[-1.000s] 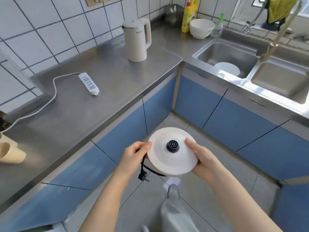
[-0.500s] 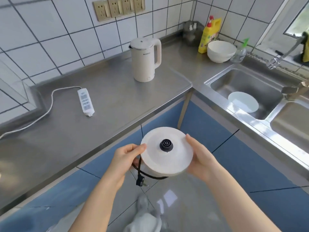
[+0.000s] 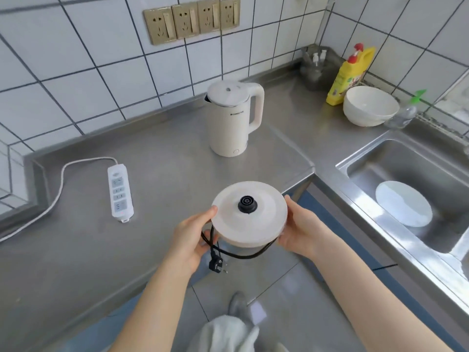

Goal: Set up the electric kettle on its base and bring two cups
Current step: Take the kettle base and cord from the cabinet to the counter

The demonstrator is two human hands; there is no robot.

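I hold the round white kettle base (image 3: 264, 224) level over the counter's front edge, its black connector facing up. My left hand (image 3: 193, 237) grips its left rim and the looped black cord, whose plug (image 3: 216, 264) dangles below. My right hand (image 3: 302, 232) grips the right rim. The cream electric kettle (image 3: 232, 120) stands upright on the steel counter (image 3: 162, 179) behind the base, handle to the right, lid closed. No cups are in view.
A white power strip (image 3: 119, 193) with its cable lies on the counter at left. Wall sockets (image 3: 191, 20) sit above. A white bowl (image 3: 369, 105) and yellow detergent bottle (image 3: 349, 77) stand back right. The sink (image 3: 429, 174) holds a white plate (image 3: 403, 203).
I have stepped closer to the counter, carrying the base forward until it is over the counter's front edge. The view has tilted up, and the cups at far left have left the frame.
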